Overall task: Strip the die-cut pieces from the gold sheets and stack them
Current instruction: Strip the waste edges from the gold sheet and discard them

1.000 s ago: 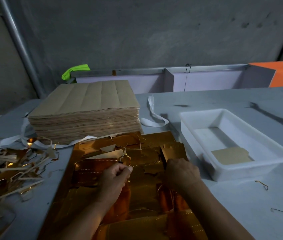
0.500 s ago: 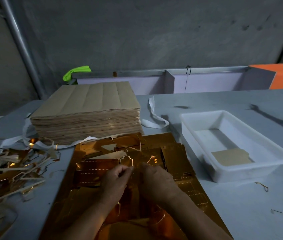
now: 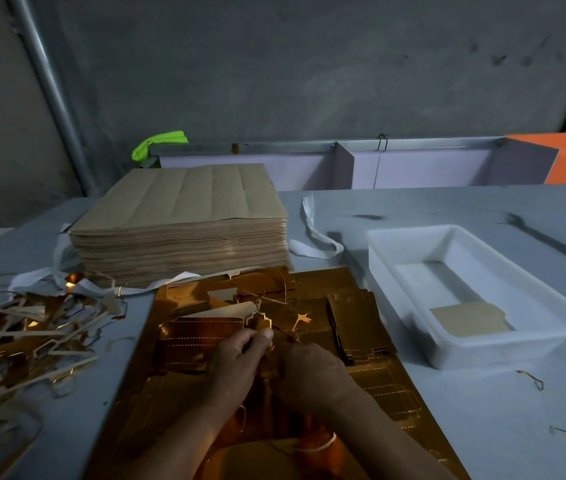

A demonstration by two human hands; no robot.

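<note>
While both hands meet over the middle of the sheet [image 3: 395,386], the left hand [image 3: 236,362] has its thumb and forefinger pressed together, pinching a bit of the sheet's cut gold card, with the other fingers curled underneath. The right hand [image 3: 312,375] sits knuckles-up just right of it, the two hands touching. Its fingers bend down onto the sheet, but the tips are hidden, so I cannot tell whether they grip anything.

And the sheet lies flat on the table [image 3: 482,427], gold face up, with loose cut shapes and thin strips lifting off its far half. On the sheet's far right corner rests a small stack of pieces [image 3: 357,323].

Right behind the sheet stands a tall pile [image 3: 184,216] of brown-backed sheets, with a white strap [image 3: 312,233] curling out beside it. Left of the sheet sprawls a heap of scrap [image 3: 25,334], gold and brown strips all tangled. Right of the sheet, a little apart, is a white tray [image 3: 551,327], and one piece [image 3: 468,320] lies brown side up in its near end. A sliver [image 3: 531,379] of waste lies on the table in front of the tray.
</note>
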